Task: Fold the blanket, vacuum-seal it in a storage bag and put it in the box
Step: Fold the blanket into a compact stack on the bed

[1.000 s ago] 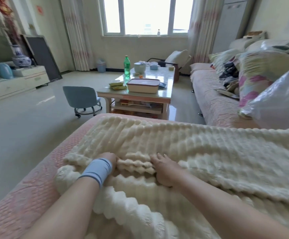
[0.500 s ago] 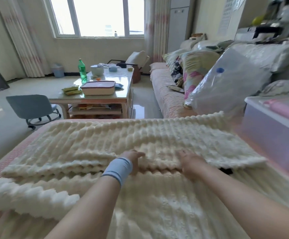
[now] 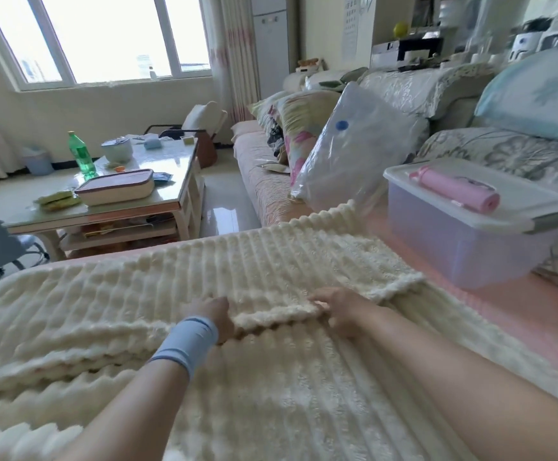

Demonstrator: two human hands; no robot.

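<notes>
Cream fleece, ribbed in soft ridges, lies over the pink sofa cover (image 3: 510, 314) in front of the person. This is the blanket (image 3: 271, 261), spread wide and partly folded, with one thick folded edge running across between the two hands. The left hand (image 3: 214, 314), which has a pale blue wristband (image 3: 187, 344) on its wrist, curls its fingers round that edge. The right hand (image 3: 340, 311) pinches the same edge a little further right, its fingers bent onto the fold. Both hands sit near the middle of the blanket, close together but apart, with a short stretch of the ridged edge raised between them.

Beyond the right hand and off to its right stands the box (image 3: 463, 251), clear plastic with a white lid shut on it. It rests on the sofa cover just beside the blanket's far corner. A pink tube-shaped tool (image 3: 453, 189) lies on the lid. Straight beyond the right hand, further off, the clear plastic bag (image 3: 354, 161) leans against the sofa cushions, with a round blue valve on its face.

Well beyond the left hand stands a low table (image 3: 174, 168) with a green bottle (image 3: 81, 154) and a flat lidded container (image 3: 118, 189) on it.
</notes>
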